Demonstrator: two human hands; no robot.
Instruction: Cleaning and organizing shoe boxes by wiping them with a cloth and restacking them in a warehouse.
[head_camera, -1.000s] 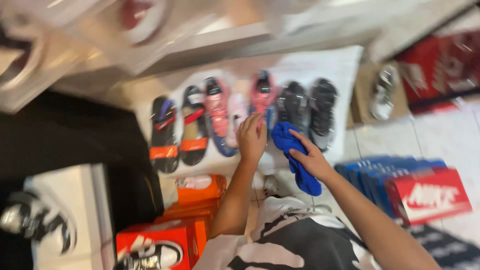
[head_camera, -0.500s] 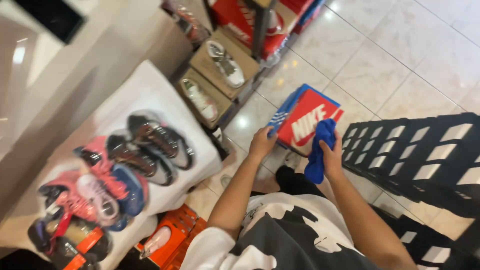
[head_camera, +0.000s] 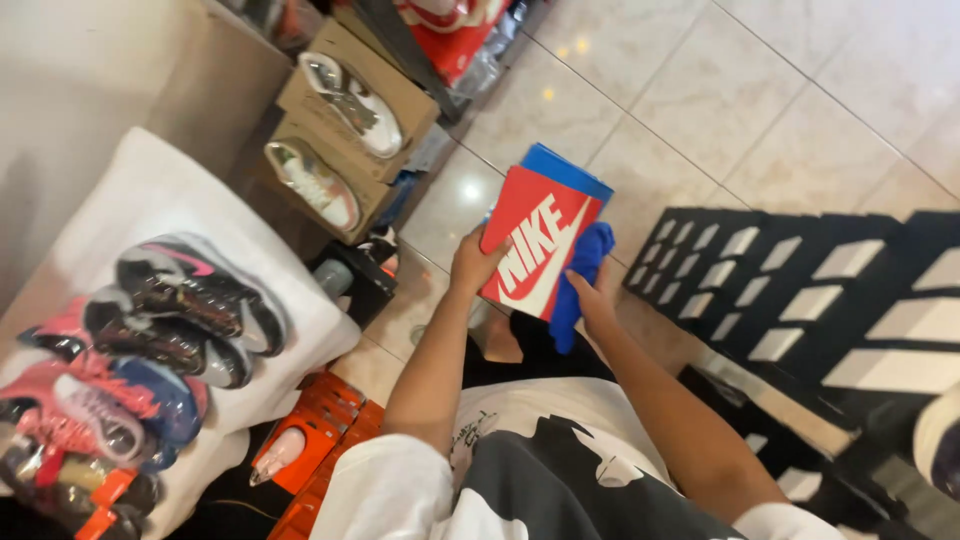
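Red shoebox (head_camera: 535, 245) with blue lid held above the tiled floor, tilted, long axis running near-left to far-right. Left hand (head_camera: 476, 265) grips its left edge; right hand (head_camera: 597, 300) — clutching a blue cloth (head_camera: 578, 275) — touches the right edge.

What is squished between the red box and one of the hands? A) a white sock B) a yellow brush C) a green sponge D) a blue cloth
D, because the right hand presses a blue cloth against the side of the red shoe box, while the left hand grips the box's other edge.
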